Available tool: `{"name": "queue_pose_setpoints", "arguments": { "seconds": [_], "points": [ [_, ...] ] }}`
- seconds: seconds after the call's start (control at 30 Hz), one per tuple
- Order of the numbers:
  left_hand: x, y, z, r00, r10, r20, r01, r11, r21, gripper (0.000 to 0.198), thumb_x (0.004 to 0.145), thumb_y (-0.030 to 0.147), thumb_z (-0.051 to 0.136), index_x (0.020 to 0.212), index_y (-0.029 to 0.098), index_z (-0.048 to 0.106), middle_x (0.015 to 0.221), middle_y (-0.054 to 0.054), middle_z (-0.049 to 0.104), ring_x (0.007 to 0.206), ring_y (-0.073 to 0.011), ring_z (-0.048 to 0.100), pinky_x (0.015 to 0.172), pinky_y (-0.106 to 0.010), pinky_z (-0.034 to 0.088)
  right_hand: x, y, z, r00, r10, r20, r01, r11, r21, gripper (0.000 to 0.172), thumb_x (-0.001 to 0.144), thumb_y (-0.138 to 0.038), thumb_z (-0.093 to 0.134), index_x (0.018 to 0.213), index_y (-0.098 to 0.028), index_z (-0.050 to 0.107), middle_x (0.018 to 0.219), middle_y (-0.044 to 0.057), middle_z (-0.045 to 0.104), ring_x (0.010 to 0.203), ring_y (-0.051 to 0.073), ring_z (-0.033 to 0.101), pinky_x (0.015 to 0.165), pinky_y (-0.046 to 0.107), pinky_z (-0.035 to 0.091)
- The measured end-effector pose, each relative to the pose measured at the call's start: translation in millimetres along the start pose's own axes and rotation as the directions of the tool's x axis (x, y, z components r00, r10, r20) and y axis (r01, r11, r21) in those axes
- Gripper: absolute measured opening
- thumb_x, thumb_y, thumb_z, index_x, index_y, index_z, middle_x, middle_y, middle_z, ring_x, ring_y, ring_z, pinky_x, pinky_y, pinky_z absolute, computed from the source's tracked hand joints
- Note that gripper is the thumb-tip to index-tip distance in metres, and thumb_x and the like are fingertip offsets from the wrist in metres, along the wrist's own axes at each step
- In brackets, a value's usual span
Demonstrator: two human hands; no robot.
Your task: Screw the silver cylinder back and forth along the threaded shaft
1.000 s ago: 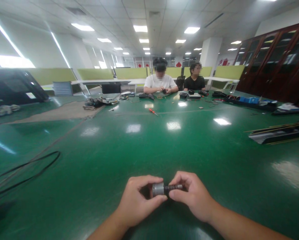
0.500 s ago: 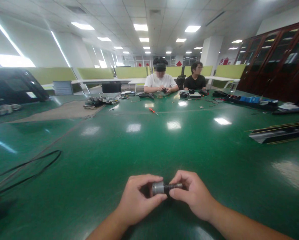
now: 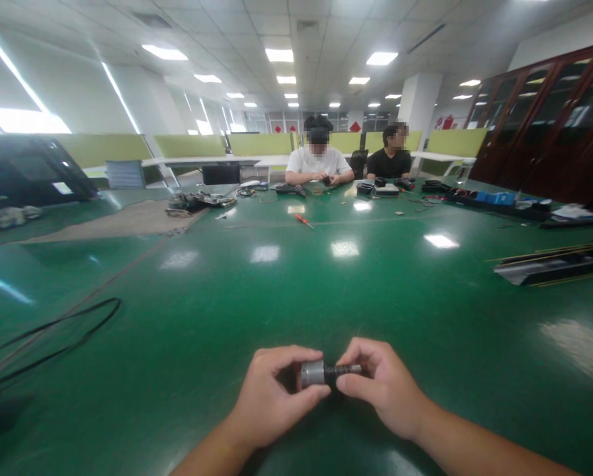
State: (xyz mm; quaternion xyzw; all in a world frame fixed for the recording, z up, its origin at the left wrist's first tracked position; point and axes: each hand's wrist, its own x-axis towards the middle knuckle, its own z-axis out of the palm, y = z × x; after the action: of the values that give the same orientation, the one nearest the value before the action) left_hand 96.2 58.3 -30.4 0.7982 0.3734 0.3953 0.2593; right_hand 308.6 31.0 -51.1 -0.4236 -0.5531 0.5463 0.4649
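A small metal part with a silver cylinder and a dark ridged shaft point(image 3: 313, 373) lies sideways between my hands, low in the head view. Its exact kind does not show. The thumb and fingers of my left hand point(image 3: 279, 390) are closed around the silver cylinder at the left end. On the other end, my right hand point(image 3: 378, 380) pinches the dark shaft between thumb and fingers, and the shaft's pale metal tip sticks out to the right. Fingers hide the underside and part of the shaft.
Green table point(image 3: 296, 297) spreads around my hands. A red screwdriver point(image 3: 303, 220) lies farther off. Black cable point(image 3: 78, 330) loops at left; a long dark tray point(image 3: 558, 263) sits at right. Across the table are two people point(image 3: 320, 162), with tools and parts near them.
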Motion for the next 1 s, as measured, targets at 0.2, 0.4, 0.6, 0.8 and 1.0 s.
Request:
{"name": "queue_pose_setpoints", "arguments": {
  "seconds": [0.2,0.4,0.6,0.8,1.0],
  "points": [
    [0.2,1.3,0.0,1.0,0.002,-0.002,-0.002,1.0,-0.017,0.028,0.068,0.028,0.085,0.095,0.023,0.078,0.081,-0.002,0.08,0.067,-0.0193,0.075,0.064,-0.024,0.055,-1.0,-1.5,1.7,1.0,0.022,-0.006,-0.022,1.0,0.017,0.015,0.072,-0.026,0.074,0.072,-0.018,0.061,0.062,-0.004,0.053,0.06,0.012,0.044,0.059,0.025,0.033],
    [0.7,1.0,0.5,1.0,-0.004,0.005,0.004,1.0,-0.016,0.027,0.069,0.029,0.084,0.094,0.022,0.078,0.079,-0.003,0.08,0.065,-0.0198,0.074,0.061,-0.025,0.054,-0.2,-0.8,1.5,1.0,0.004,-0.009,-0.004,1.0,0.03,0.016,0.072,-0.025,0.074,0.071,-0.018,0.06,0.061,-0.005,0.052,0.06,0.012,0.044,0.058,0.024,0.033],
    [0.4,0.8,0.3,1.0,-0.007,-0.005,0.007,1.0,-0.008,0.027,0.068,0.028,0.085,0.094,0.023,0.078,0.078,-0.001,0.079,0.065,-0.0184,0.074,0.062,-0.024,0.054,-0.3,1.0,0.8,1.0,0.006,-0.009,-0.005,0.999,0.039,0.015,0.072,-0.024,0.075,0.073,-0.018,0.061,0.061,-0.005,0.052,0.059,0.012,0.044,0.058,0.024,0.034],
    [0.4,2.0,0.4,1.0,-0.014,-0.002,0.013,1.0,-0.013,0.027,0.068,0.028,0.085,0.094,0.023,0.078,0.079,-0.002,0.079,0.067,-0.0196,0.074,0.063,-0.025,0.054,-0.8,-0.5,1.0,1.0,0.002,-0.013,-0.001,1.0,0.03,0.016,0.073,-0.026,0.074,0.072,-0.018,0.061,0.063,-0.004,0.053,0.061,0.013,0.045,0.059,0.025,0.034],
    [0.3,2.1,0.2,1.0,-0.009,0.008,0.009,1.0,-0.016,0.026,0.069,0.028,0.084,0.094,0.023,0.078,0.077,-0.001,0.079,0.064,-0.0181,0.073,0.061,-0.024,0.053,-1.2,-1.7,0.8,1.0,0.002,-0.015,-0.002,1.0,0.014,0.016,0.073,-0.027,0.074,0.072,-0.018,0.06,0.062,-0.004,0.052,0.061,0.013,0.044,0.06,0.026,0.033]
  ]
}}
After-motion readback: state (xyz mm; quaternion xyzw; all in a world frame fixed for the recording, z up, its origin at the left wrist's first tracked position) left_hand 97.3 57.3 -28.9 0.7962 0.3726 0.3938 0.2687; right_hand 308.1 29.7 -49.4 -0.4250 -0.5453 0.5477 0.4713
